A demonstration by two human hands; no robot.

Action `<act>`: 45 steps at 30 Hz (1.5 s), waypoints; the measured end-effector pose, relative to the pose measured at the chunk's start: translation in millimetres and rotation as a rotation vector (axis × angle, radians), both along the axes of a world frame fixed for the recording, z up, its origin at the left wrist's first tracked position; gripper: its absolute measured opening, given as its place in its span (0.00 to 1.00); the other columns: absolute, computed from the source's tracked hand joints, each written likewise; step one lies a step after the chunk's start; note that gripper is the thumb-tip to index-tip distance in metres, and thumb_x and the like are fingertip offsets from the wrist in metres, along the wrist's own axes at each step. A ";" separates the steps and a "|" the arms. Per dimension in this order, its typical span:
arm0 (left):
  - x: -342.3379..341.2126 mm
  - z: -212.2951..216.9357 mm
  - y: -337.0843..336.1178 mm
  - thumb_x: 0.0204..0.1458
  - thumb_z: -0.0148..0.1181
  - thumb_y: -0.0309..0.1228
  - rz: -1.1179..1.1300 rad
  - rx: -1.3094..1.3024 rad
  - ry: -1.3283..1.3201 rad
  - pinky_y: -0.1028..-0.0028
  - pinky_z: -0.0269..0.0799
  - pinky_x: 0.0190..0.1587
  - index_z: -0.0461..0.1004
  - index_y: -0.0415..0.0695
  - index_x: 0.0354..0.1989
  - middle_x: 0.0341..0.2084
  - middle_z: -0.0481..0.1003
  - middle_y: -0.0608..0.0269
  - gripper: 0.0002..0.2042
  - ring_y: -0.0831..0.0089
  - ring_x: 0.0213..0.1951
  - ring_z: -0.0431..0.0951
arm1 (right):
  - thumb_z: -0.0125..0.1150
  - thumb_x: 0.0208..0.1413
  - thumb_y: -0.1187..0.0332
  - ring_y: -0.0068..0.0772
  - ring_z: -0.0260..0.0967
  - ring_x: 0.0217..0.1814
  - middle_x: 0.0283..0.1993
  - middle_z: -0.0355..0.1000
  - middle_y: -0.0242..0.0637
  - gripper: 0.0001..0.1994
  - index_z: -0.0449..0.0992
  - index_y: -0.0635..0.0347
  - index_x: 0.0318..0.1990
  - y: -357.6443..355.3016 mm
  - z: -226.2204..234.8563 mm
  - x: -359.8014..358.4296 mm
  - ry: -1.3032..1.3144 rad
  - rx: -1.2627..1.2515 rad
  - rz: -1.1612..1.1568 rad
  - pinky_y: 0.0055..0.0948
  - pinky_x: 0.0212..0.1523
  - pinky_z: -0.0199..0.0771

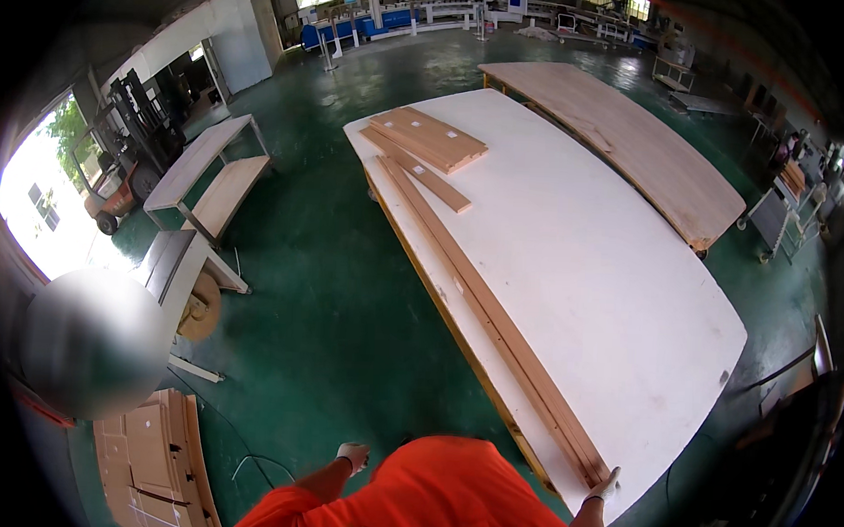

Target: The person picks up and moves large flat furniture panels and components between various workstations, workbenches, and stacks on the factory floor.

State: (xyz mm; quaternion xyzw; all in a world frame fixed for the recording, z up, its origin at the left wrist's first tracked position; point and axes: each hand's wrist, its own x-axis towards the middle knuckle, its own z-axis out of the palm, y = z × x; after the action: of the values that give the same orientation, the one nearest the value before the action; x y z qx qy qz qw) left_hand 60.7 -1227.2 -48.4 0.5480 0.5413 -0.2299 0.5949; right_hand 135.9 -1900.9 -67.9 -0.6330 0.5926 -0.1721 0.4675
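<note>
Long, narrow brown wooden strips (pixel 510 339) lie along the left edge of a large white-topped table (pixel 624 345); glossy green floor (pixel 300 287). Right hand (pixel 606 486) at their near end, grip unclear. Left hand (pixel 354 457) well apart, closure unclear. Black-and-orange forklift (pixel 118 186) far left.

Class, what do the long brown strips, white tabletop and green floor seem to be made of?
Long brown strips: probably wood or wood-look board, fairly matt, judging by their tan colour and straight edges. White tabletop: perhaps painted or laminated board, smooth with faint marks. Green floor: likely coated concrete, glossy, since it shows pale reflections.
</note>
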 end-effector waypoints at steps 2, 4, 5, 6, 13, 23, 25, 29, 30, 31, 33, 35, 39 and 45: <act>-3.7 -0.3 -13.2 0.55 0.56 0.31 0.039 -0.022 0.009 0.69 0.65 0.21 0.74 0.40 0.28 0.17 0.71 0.61 0.08 0.69 0.20 0.72 | 0.68 0.56 0.49 0.41 0.72 0.41 0.41 0.76 0.52 0.32 0.75 0.78 0.49 30.8 -2.4 10.0 -0.082 -0.154 -0.024 0.40 0.42 0.75; 0.4 1.5 -32.2 0.54 0.57 0.32 0.092 -0.025 -0.011 0.67 0.66 0.23 0.75 0.39 0.27 0.16 0.71 0.61 0.09 0.69 0.20 0.73 | 0.71 0.54 0.55 0.40 0.69 0.37 0.37 0.74 0.48 0.24 0.74 0.73 0.41 26.1 -19.8 14.4 -0.035 -0.164 -0.010 0.41 0.41 0.74; 8.1 0.1 -34.3 0.54 0.57 0.32 -0.061 0.048 -0.030 0.67 0.66 0.24 0.75 0.39 0.26 0.16 0.72 0.61 0.09 0.68 0.21 0.73 | 0.71 0.54 0.55 0.40 0.69 0.37 0.36 0.73 0.48 0.23 0.74 0.72 0.40 32.4 -21.6 17.2 -0.038 -0.170 -0.020 0.40 0.41 0.74; 12.0 -4.1 -35.9 0.53 0.57 0.32 -0.197 0.118 -0.044 0.66 0.67 0.25 0.75 0.39 0.26 0.17 0.72 0.60 0.10 0.68 0.21 0.73 | 0.70 0.54 0.55 0.40 0.69 0.37 0.36 0.73 0.47 0.22 0.74 0.70 0.39 47.6 -9.5 25.8 -0.038 -0.178 -0.012 0.40 0.41 0.73; 88.3 17.1 -74.5 0.52 0.58 0.33 -0.431 0.258 -0.190 0.67 0.68 0.27 0.76 0.35 0.27 0.19 0.73 0.61 0.11 0.69 0.23 0.73 | 0.74 0.48 0.47 0.53 0.66 0.60 0.60 0.67 0.54 0.41 0.65 0.68 0.60 74.9 39.5 40.7 0.307 -0.413 0.181 0.48 0.61 0.65; 150.4 -4.6 -108.3 0.53 0.58 0.29 -0.315 -0.091 -0.319 0.72 0.65 0.22 0.75 0.40 0.32 0.22 0.73 0.65 0.05 0.73 0.21 0.72 | 0.75 0.36 0.44 0.50 0.66 0.61 0.55 0.70 0.48 0.43 0.66 0.60 0.57 75.9 74.5 84.7 0.694 -0.687 1.431 0.46 0.62 0.63; 186.0 24.8 -135.4 0.54 0.59 0.30 -0.194 -0.256 -0.335 0.75 0.62 0.20 0.73 0.42 0.31 0.22 0.72 0.67 0.05 0.75 0.20 0.71 | 0.72 0.38 0.48 0.48 0.67 0.60 0.54 0.71 0.46 0.38 0.67 0.60 0.54 81.4 84.6 70.8 0.726 -0.705 1.452 0.44 0.62 0.62; 237.9 25.4 -180.3 0.60 0.64 0.40 -0.126 -0.438 -0.501 0.78 0.64 0.24 0.71 0.48 0.36 0.26 0.71 0.68 0.11 0.76 0.26 0.73 | 0.71 0.34 0.47 0.51 0.67 0.56 0.50 0.72 0.47 0.38 0.67 0.59 0.53 93.7 125.3 17.4 0.606 -0.734 1.461 0.48 0.59 0.62; 252.6 36.2 -200.6 0.59 0.64 0.44 -0.043 -0.482 -0.479 0.76 0.67 0.24 0.71 0.49 0.35 0.26 0.71 0.69 0.13 0.76 0.25 0.73 | 0.72 0.33 0.44 0.52 0.67 0.57 0.50 0.72 0.46 0.40 0.67 0.58 0.54 91.8 139.5 4.3 0.604 -0.720 1.448 0.50 0.58 0.62; 269.4 48.8 -223.8 0.59 0.64 0.48 0.041 -0.524 -0.453 0.73 0.69 0.24 0.72 0.51 0.34 0.25 0.72 0.71 0.15 0.76 0.23 0.73 | 0.74 0.36 0.46 0.48 0.73 0.53 0.47 0.76 0.47 0.38 0.72 0.62 0.51 87.8 159.3 -15.1 0.594 -0.825 1.441 0.45 0.55 0.69; 297.2 49.0 -248.7 0.55 0.62 0.57 0.281 -0.753 -0.681 0.61 0.73 0.43 0.71 0.50 0.47 0.37 0.75 0.60 0.24 0.64 0.41 0.76 | 0.73 0.37 0.46 0.48 0.73 0.52 0.47 0.76 0.47 0.37 0.72 0.61 0.51 79.2 192.8 -35.1 0.584 -0.820 1.431 0.46 0.55 0.69; 313.9 50.8 -252.6 0.52 0.59 0.65 0.381 -0.946 -0.824 0.53 0.75 0.52 0.71 0.50 0.53 0.42 0.76 0.55 0.32 0.58 0.48 0.77 | 0.73 0.37 0.46 0.49 0.73 0.52 0.47 0.76 0.47 0.36 0.72 0.61 0.51 67.7 221.6 -50.8 0.609 -0.781 1.425 0.46 0.55 0.69; 312.4 68.9 -242.1 0.50 0.49 0.74 0.367 -1.043 -0.849 0.51 0.77 0.49 0.72 0.49 0.51 0.40 0.77 0.55 0.39 0.57 0.44 0.79 | 0.72 0.39 0.46 0.49 0.73 0.52 0.47 0.76 0.48 0.34 0.73 0.60 0.51 46.9 262.8 -69.1 0.653 -0.715 1.455 0.46 0.54 0.69; 261.4 115.4 -246.6 0.50 0.21 0.80 0.480 -1.078 -0.671 0.55 0.76 0.45 0.74 0.45 0.43 0.32 0.76 0.57 0.49 0.57 0.37 0.78 | 0.70 0.42 0.46 0.51 0.73 0.52 0.47 0.77 0.48 0.32 0.74 0.59 0.50 29.8 287.9 -23.8 0.609 -0.694 1.668 0.46 0.53 0.70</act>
State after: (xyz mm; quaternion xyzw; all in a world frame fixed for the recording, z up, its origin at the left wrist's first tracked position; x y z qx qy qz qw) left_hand 322.1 -1473.7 67.0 0.0810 0.2439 -0.1466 0.9552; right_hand 112.1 -1871.0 219.9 -0.9728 -0.0375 0.2227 0.0513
